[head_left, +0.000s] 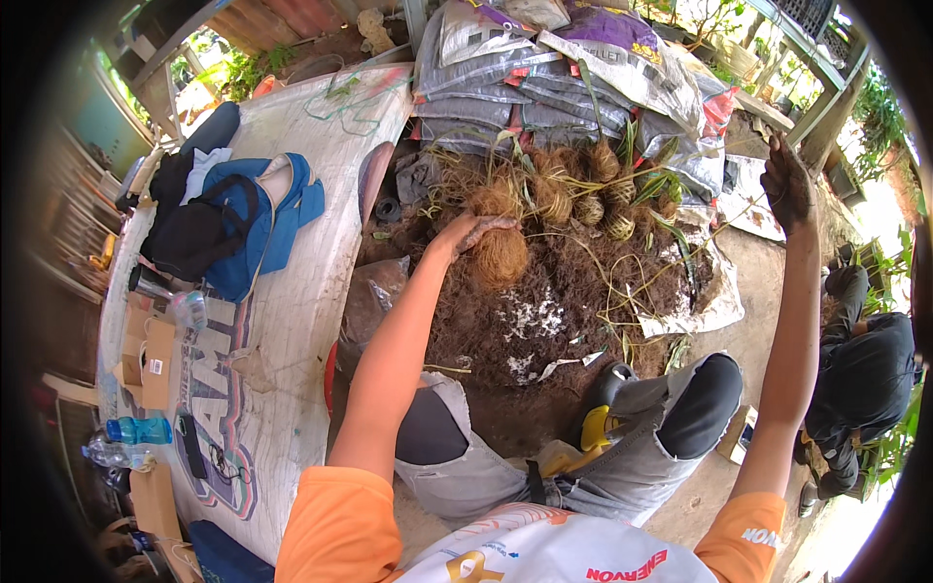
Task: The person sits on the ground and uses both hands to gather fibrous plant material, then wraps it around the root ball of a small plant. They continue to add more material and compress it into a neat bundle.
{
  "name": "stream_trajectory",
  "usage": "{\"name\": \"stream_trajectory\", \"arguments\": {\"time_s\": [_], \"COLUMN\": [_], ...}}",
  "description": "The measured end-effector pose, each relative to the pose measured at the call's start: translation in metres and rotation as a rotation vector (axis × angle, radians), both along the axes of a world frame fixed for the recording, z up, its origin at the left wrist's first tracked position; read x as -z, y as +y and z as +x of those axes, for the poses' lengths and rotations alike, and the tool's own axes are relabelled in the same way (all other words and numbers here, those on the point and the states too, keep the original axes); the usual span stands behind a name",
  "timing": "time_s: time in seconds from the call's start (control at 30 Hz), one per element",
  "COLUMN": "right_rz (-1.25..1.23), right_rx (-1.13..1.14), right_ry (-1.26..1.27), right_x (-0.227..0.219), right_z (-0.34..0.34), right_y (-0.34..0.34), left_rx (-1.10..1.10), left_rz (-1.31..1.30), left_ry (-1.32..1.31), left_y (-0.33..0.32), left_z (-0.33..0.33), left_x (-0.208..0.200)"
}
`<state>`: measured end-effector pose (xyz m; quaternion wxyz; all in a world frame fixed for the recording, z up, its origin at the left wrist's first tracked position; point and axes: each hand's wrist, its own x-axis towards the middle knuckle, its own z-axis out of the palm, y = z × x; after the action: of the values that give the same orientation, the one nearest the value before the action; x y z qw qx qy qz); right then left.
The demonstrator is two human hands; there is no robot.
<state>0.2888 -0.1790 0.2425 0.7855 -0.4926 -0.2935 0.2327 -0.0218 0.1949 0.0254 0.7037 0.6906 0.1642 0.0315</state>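
Note:
My left hand (474, 235) is closed on the top of a round, brown ball of coconut fibre (500, 260), above a heap of dark loose fibre (466, 316). Out to the right, my raised right hand (787, 185) is dark with soil, and its fingers are curled. Thin pale strands pass close to it; whether it grips one is too fine to make out. Beyond my left hand lie several fibre balls wrapped in yellowish strips (552, 199), some with long green leaves (661, 185). White bits (533, 316) are scattered over the heap.
Filled sacks (573, 102) are stacked behind the heap. At left, a long table (292, 321) carries a blue bag (277, 228), a cardboard box (146, 355) and bottles (136, 430). My knees flank the heap's near side. A person in dark clothes (860, 379) bends at far right.

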Motion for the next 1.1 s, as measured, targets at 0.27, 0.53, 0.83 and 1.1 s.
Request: {"name": "stream_trajectory", "arguments": {"time_s": [0.27, 0.53, 0.83, 1.1], "right_rz": [-0.026, -0.113, -0.861, -1.187], "right_rx": [-0.119, 0.072, 0.441, 0.507], "right_ry": [-0.122, -0.153, -0.873, -1.181], "right_x": [0.007, 0.013, -0.041, 0.065], "right_z": [0.003, 0.027, 0.027, 0.053], "right_y": [-0.004, 0.0, -0.002, -0.003], "left_rx": [0.023, 0.052, -0.116, -0.16], "left_rz": [-0.008, -0.014, -0.129, -0.566], "left_ry": [0.078, 0.098, -0.075, -0.577], "left_y": [-0.005, 0.004, 0.014, -0.008], "left_z": [0.0, -0.033, -0.041, -0.051], "left_x": [0.024, -0.001, -0.038, -0.099]}}
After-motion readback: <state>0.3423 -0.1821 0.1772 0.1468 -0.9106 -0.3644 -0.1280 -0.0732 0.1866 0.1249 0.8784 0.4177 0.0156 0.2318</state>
